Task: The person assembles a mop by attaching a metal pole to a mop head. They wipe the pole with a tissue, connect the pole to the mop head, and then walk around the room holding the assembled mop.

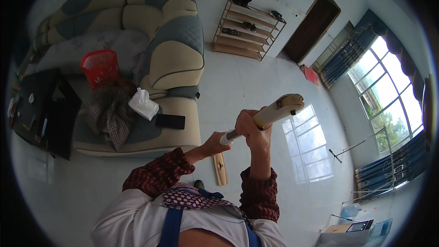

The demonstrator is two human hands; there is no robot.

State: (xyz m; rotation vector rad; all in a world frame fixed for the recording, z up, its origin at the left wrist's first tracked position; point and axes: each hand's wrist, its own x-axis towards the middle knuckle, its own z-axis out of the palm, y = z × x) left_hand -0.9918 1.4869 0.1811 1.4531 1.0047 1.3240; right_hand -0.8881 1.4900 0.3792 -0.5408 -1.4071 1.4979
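Both my hands are closed on a pole-like appliance handle point(273, 112), with a cream and gold rounded top and a silver tube. It slants up to the right in front of me. My right hand point(249, 127) wraps round it just below the thick cream part. Lower down, my left hand point(212, 145) grips near a white collar point(226, 138) on the tube. On the floor below my hands lies a long, flat, beige-gold piece point(220, 170). Whether the tube joins it is hidden by my hands and arms.
A beige and grey sofa point(176, 57) fills the left, holding a red plastic basket point(101, 67), clothes point(112, 114), a tissue pack point(143, 104) and a black flat object point(170, 121). A shoe rack point(242, 41) stands at the far wall. A metal drying frame point(388, 148) is by the window.
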